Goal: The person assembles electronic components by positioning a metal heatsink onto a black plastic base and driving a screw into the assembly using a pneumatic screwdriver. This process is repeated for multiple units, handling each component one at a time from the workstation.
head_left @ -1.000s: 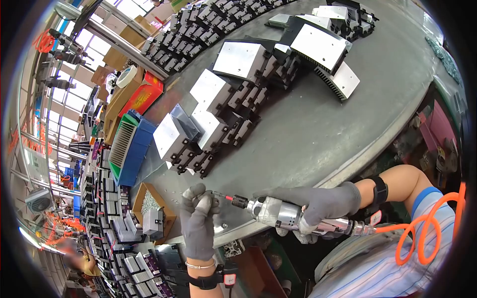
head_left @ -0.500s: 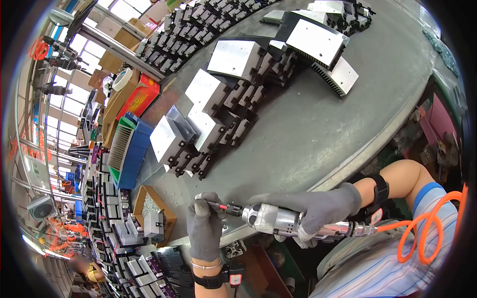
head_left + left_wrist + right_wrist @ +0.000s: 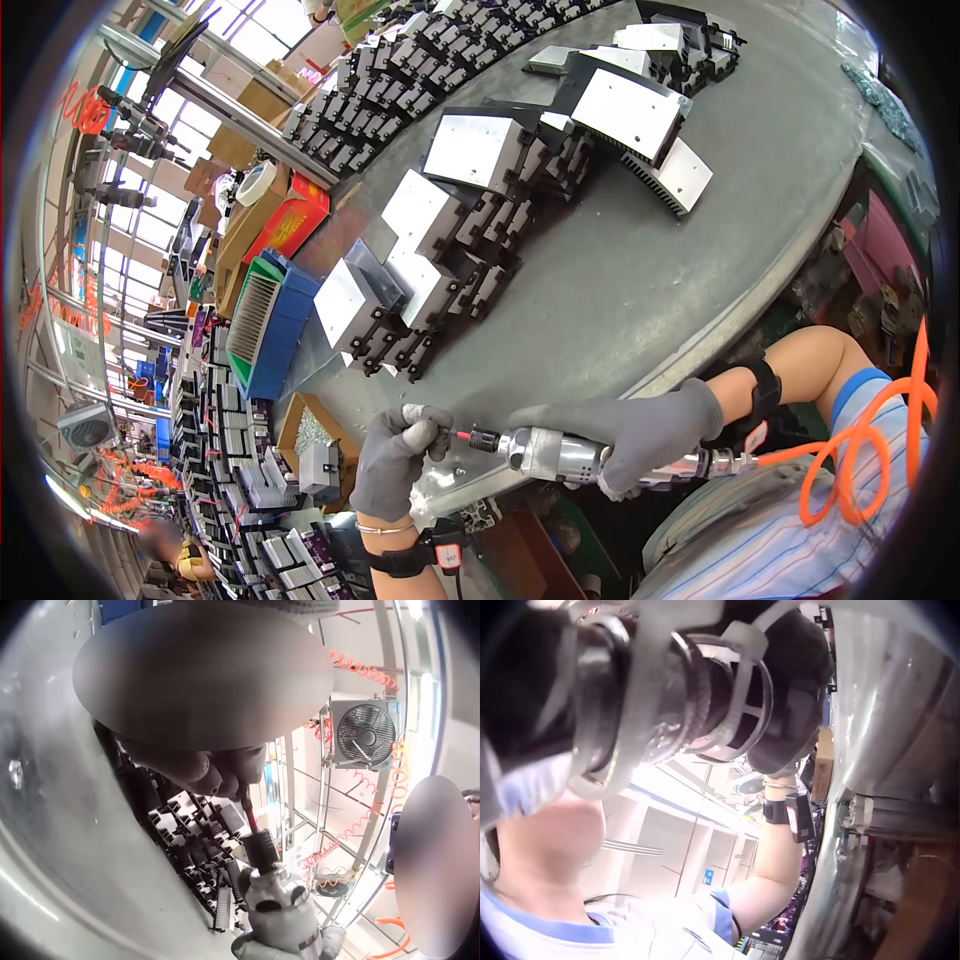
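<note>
Both hands wear grey gloves. My right hand (image 3: 660,425) grips a silver air screwdriver (image 3: 548,454) lying nearly level, with its nose toward the left. An orange coiled hose (image 3: 850,450) runs from its rear end. The left hand (image 3: 392,462) has its fingers curled at the tip of the bit, with thumb and fingertips pinching there. In the left wrist view the red-banded screwdriver bit (image 3: 253,823) reaches from the black chuck (image 3: 261,851) up to the left fingertips. Whatever small part sits between those fingertips is hidden. The right wrist view shows the tool's metal body (image 3: 667,697) close up.
Stacked heat-sink housings (image 3: 430,205) stand on the grey table (image 3: 600,270), with more rows behind. A cardboard box (image 3: 348,450) of small metal pieces lies left of the left hand, below a blue bin (image 3: 283,325). The table's edge (image 3: 690,355) runs close by the tool.
The left hand has shifted a little about the bit tip, its fingers now curled closer over it. The right hand keeps the screwdriver nearly in place. The head view has tilted slightly.
</note>
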`<state>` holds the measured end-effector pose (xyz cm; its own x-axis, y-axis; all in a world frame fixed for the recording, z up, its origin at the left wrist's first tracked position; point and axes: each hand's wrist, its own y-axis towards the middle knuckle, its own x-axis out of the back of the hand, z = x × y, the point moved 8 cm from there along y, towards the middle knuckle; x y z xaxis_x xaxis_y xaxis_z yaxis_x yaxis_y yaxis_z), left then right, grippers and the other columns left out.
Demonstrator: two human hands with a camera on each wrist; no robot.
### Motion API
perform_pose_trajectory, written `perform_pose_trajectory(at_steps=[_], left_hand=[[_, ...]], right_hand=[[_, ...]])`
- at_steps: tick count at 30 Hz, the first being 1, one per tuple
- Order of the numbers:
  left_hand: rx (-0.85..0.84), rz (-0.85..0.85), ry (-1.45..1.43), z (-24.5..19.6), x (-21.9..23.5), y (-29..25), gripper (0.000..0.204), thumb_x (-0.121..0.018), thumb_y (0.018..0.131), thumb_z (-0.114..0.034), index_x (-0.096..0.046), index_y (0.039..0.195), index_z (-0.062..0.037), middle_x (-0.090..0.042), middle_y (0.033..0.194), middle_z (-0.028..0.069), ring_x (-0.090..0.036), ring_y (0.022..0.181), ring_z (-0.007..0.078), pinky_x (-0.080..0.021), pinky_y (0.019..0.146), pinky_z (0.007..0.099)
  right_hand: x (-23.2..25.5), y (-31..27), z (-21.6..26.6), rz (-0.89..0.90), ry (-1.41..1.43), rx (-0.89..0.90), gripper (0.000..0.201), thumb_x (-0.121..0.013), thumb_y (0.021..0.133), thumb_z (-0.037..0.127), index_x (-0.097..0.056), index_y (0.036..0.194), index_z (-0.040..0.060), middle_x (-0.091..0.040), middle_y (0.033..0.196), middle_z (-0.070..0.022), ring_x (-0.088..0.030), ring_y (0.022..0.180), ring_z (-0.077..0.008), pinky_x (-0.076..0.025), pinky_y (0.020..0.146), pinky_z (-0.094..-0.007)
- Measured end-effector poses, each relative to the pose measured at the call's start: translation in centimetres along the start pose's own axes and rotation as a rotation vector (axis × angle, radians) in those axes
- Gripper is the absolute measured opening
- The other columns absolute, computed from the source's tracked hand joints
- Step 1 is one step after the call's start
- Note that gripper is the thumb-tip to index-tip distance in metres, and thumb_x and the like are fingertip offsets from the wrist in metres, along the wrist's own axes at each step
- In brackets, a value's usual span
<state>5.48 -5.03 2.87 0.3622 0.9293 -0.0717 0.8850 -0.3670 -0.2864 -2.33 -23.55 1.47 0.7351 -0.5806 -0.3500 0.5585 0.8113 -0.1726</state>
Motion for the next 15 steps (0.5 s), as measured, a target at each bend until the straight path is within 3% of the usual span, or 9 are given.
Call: perform_pose_trajectory(at_steps=[1,3,4,6,10,11,12,14,15], left_hand=[[0.050,0.009,-0.039,0.7,0.1,0.2,0.033,-0.072,0.081,-0.025,-0.064,0.093,0.0054,-0.060,0.073,0.0081,-0.054,0.064,0.0150,-0.044,0.061,0.0258],[0.096,0.022,-0.078,1.6,-0.1,0.6,0.032,-0.071,0.082,-0.023,-0.064,0.093,0.0057,-0.060,0.073,0.0079,-0.055,0.064,0.0148,-0.044,0.061,0.0256],[0.072,-0.029,-0.068,1.9,-0.1,0.7,0.038,-0.071,0.081,-0.031,-0.063,0.094,0.0040,-0.058,0.071,0.0062,-0.052,0.062,0.0146,-0.043,0.059,0.0259],[0.050,-0.078,-0.058,2.2,0.2,1.1,0.045,-0.072,0.080,-0.039,-0.061,0.095,0.0022,-0.055,0.070,0.0046,-0.050,0.060,0.0144,-0.041,0.057,0.0262],[-0.009,-0.043,-0.047,1.7,-1.0,1.8,0.056,-0.065,0.086,-0.046,-0.058,0.110,0.0032,-0.056,0.079,0.0036,-0.049,0.066,0.0115,-0.040,0.059,0.0245],[-0.021,-0.072,-0.010,1.5,-1.3,1.9,0.059,-0.061,0.088,-0.049,-0.057,0.115,0.0028,-0.057,0.084,0.0031,-0.049,0.068,0.0102,-0.040,0.059,0.0237],[-0.025,-0.068,-0.015,1.3,-1.5,2.2,0.059,-0.061,0.088,-0.049,-0.057,0.115,0.0028,-0.057,0.084,0.0031,-0.049,0.068,0.0102,-0.040,0.059,0.0237],[-0.080,-0.304,0.123,0.3,0.0,2.5,0.059,-0.051,0.093,-0.052,-0.060,0.116,0.0009,-0.062,0.084,0.0045,-0.051,0.064,0.0078,-0.042,0.060,0.0223],[-0.083,-0.288,0.101,-0.3,-0.6,2.6,0.062,-0.049,0.092,-0.056,-0.056,0.120,-0.0016,-0.058,0.089,0.0011,-0.045,0.065,0.0045,-0.036,0.055,0.0179]], right_hand=[[0.2,-0.1,0.0,-0.005,-0.002,-0.001,0.092,-0.057,0.060,0.004,-0.022,0.145,0.0108,-0.052,0.092,-0.0116,-0.061,0.063,-0.0169,-0.055,0.056,-0.0289],[-0.2,-0.4,-0.2,0.102,0.334,-0.019,0.091,-0.058,0.061,0.004,-0.024,0.144,0.0109,-0.053,0.092,-0.0110,-0.061,0.063,-0.0162,-0.055,0.056,-0.0279],[-0.1,-0.5,-0.5,0.098,0.334,-0.019,0.091,-0.058,0.061,0.004,-0.024,0.144,0.0109,-0.053,0.092,-0.0110,-0.061,0.063,-0.0162,-0.055,0.056,-0.0279],[-1.0,-0.7,-1.4,0.193,0.721,-0.123,0.091,-0.058,0.061,0.005,-0.024,0.145,0.0112,-0.053,0.093,-0.0102,-0.060,0.063,-0.0161,-0.054,0.056,-0.0277],[-0.1,-0.7,0.1,0.031,0.443,0.020,0.085,-0.058,0.062,0.006,-0.027,0.141,0.0114,-0.054,0.096,-0.0120,-0.061,0.062,-0.0162,-0.054,0.055,-0.0283],[0.2,-0.8,-0.1,-0.006,0.427,0.019,0.069,-0.056,0.064,0.008,-0.039,0.131,0.0050,-0.055,0.090,-0.0112,-0.061,0.063,-0.0162,-0.053,0.057,-0.0277],[0.5,-0.7,-0.5,-0.011,0.422,0.017,0.069,-0.056,0.064,0.008,-0.039,0.131,0.0050,-0.055,0.090,-0.0112,-0.061,0.063,-0.0162,-0.053,0.057,-0.0277],[1.8,-0.3,-2.0,-0.093,0.451,0.006,0.051,-0.055,0.066,0.009,-0.049,0.116,-0.0005,-0.055,0.080,-0.0089,-0.061,0.063,-0.0159,-0.053,0.057,-0.0277],[2.1,0.1,-1.8,-0.138,0.478,0.043,0.035,-0.054,0.068,0.009,-0.054,0.101,-0.0023,-0.054,0.072,-0.0066,-0.061,0.064,-0.0156,-0.053,0.057,-0.0282]])
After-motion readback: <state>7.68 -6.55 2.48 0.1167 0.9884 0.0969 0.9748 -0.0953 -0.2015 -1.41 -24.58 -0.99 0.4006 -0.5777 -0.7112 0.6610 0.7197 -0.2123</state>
